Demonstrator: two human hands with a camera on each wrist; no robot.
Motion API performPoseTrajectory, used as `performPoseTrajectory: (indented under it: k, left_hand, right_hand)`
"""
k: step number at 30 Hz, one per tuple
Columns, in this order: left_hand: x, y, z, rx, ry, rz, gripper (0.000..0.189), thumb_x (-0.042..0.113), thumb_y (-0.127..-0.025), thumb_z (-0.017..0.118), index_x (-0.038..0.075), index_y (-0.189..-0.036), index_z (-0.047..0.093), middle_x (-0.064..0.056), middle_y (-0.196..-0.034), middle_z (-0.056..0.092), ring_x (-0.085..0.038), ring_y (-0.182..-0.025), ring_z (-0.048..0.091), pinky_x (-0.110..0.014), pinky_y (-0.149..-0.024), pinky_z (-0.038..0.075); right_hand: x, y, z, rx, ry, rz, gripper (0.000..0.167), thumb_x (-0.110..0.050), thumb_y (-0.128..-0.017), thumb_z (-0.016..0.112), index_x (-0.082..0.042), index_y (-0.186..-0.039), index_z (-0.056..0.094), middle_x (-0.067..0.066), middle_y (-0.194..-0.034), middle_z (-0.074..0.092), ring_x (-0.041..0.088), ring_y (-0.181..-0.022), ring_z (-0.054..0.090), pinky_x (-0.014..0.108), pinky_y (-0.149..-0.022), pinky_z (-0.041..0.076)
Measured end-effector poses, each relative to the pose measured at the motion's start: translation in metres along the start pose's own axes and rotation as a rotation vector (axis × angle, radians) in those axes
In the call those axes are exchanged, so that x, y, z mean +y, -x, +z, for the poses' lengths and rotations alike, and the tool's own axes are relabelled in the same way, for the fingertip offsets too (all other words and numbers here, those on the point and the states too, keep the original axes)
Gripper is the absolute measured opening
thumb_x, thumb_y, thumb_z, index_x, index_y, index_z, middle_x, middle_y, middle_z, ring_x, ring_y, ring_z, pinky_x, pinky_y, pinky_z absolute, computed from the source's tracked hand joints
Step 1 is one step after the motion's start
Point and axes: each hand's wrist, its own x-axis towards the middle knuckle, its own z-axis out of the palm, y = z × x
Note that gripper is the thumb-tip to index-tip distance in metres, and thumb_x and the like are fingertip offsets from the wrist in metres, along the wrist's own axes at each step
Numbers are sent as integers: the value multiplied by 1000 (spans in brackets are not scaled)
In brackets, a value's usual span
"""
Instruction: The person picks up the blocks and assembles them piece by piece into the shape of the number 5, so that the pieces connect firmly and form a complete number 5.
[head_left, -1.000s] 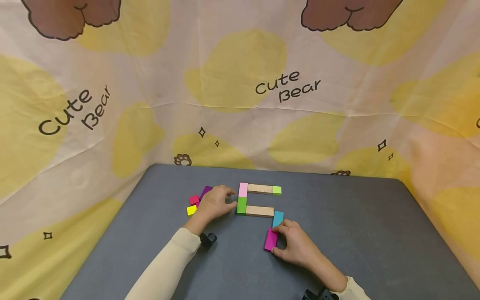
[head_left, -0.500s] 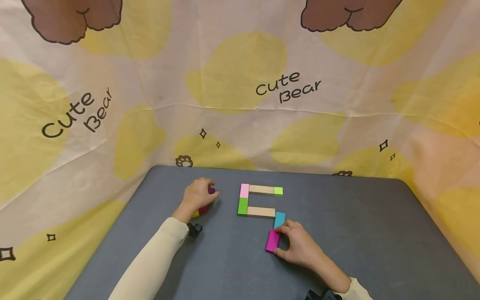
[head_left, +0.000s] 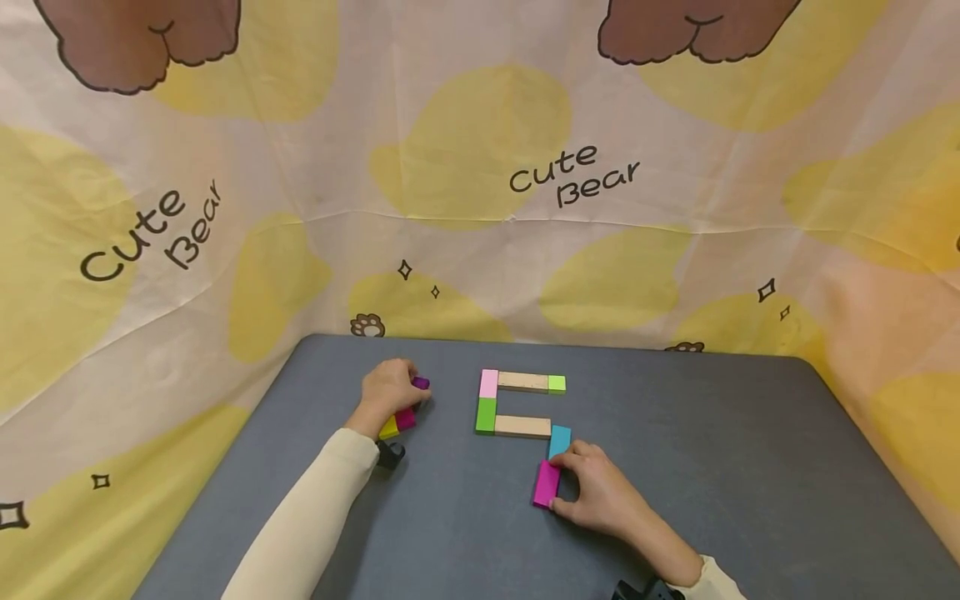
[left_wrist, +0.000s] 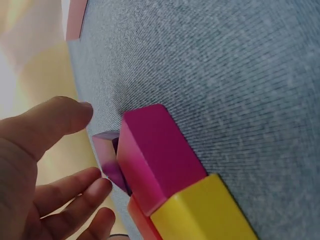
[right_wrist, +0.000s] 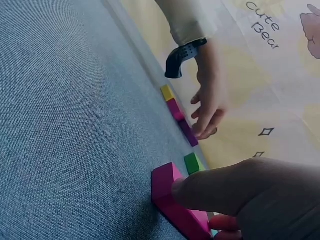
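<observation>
My right hand point(head_left: 600, 493) pinches a magenta block point(head_left: 546, 483) between thumb and fingers on the table. That block's far end meets a blue block point(head_left: 560, 442). My left hand point(head_left: 384, 392) is over a small group of loose blocks at the left. In the left wrist view its thumb stands apart from the fingers, whose tips are right by a purple block point(left_wrist: 108, 157). Beside the purple one lie another magenta block point(left_wrist: 160, 150), a yellow block point(left_wrist: 205, 212) and a red block point(left_wrist: 142, 217), partly hidden.
From the blue block a bent line continues: a plain wooden block point(head_left: 522, 427), a green block point(head_left: 486, 415), a pink block point(head_left: 488, 383), a second wooden block point(head_left: 523, 382) and a light green block point(head_left: 557, 384). A printed cloth point(head_left: 465, 167) hangs behind the grey table point(head_left: 712, 433).
My left hand has moved left, from beside the pink and green blocks to the loose blocks. My right hand stays on the magenta block.
</observation>
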Motion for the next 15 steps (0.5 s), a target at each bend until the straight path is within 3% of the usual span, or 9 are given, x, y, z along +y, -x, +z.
performPoseTrajectory:
  k: [8,15]
  left_hand:
    - [-1,1,1,-16,9,-44,50,43,-72,77,8,-107,68,-8,-96,68,-20,-76,58,-35,-63,46]
    - [0,3,3,-26,87,-115,46,38,-74,78,6,-106,68,-10,-95,68,-21,-73,58,-32,-60,45]
  right_hand:
    - [0,1,0,10,10,-10,44,-28,-64,84,-9,-101,72,-2,-88,59,12,-83,50,31,-73,48]
    - [-1,1,-2,0,17,-6,44,-28,-65,84,-8,-102,72,-2,-88,59,12,-83,50,31,-72,48]
